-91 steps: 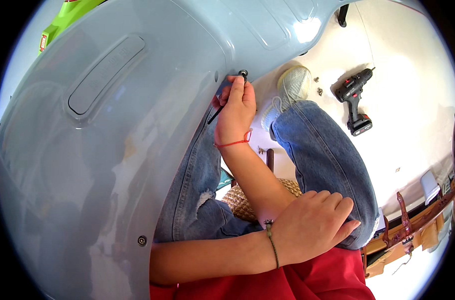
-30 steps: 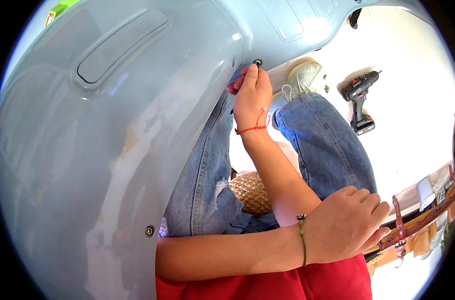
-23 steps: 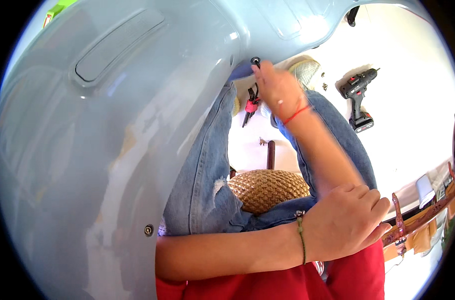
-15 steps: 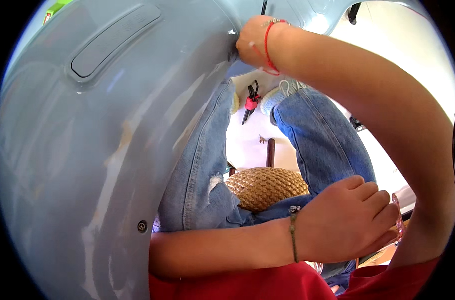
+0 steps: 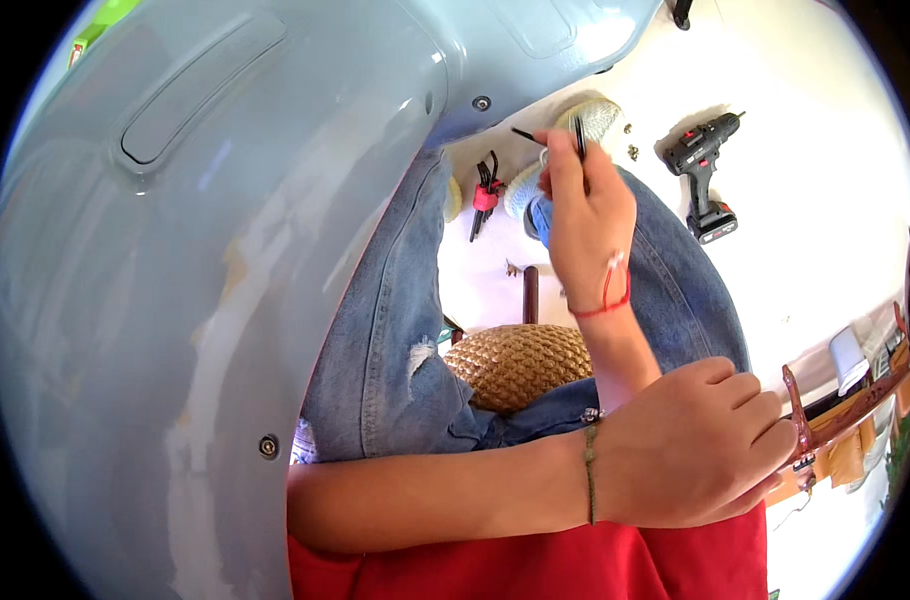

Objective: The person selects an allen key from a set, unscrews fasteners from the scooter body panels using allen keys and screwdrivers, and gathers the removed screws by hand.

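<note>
1. So a thin black metal hex key (image 5: 580, 140) is being pinched in the mostly curled right hand (image 5: 593, 225).
2. One black end is being pointed forward, another forward-left; the bend's being hidden by the grip, so no clear long axis.
3. The dark round recessed bolt (image 5: 482, 103) is being held in the glossy blue-grey plastic shell (image 5: 165, 310), forward-left, apart from the key.
4. Left hand (image 5: 690, 440), farther off, is being draped over the right forearm (image 5: 620, 350), loosely curled; can't tell what's gripped.

2 hands (image 5: 695, 445) (image 5: 593, 215) | 2 bracelets (image 5: 591, 470) (image 5: 600, 311) | 2 panel bolts (image 5: 481, 103) (image 5: 268, 446) | 1 hex-key bundle (image 5: 485, 197) | 1 drill (image 5: 702, 170) | 1 woven seat (image 5: 520, 365)
</note>
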`<action>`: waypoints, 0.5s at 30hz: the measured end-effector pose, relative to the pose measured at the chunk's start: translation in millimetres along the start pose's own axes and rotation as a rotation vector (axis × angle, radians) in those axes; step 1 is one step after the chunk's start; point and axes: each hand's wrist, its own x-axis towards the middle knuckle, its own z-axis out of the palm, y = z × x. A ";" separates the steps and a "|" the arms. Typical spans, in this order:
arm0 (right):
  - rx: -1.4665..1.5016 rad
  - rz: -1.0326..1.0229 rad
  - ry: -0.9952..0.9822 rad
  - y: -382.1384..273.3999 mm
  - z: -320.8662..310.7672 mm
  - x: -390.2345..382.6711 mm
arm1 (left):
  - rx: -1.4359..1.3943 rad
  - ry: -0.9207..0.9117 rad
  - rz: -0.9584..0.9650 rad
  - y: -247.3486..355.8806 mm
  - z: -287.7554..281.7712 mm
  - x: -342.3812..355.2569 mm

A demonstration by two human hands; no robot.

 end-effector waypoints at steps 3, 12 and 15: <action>0.313 -0.044 -0.082 15.3 36.0 -20.4 | 0.092 -0.004 -0.077 -9.2 -14.3 -12.8; -0.033 -0.371 -0.029 17.6 48.1 -15.3 | 0.103 0.056 -0.097 -12.6 -18.5 -5.2; -0.081 -0.388 -0.038 16.0 48.2 -12.9 | 0.139 0.055 -0.103 -13.6 -24.1 -3.5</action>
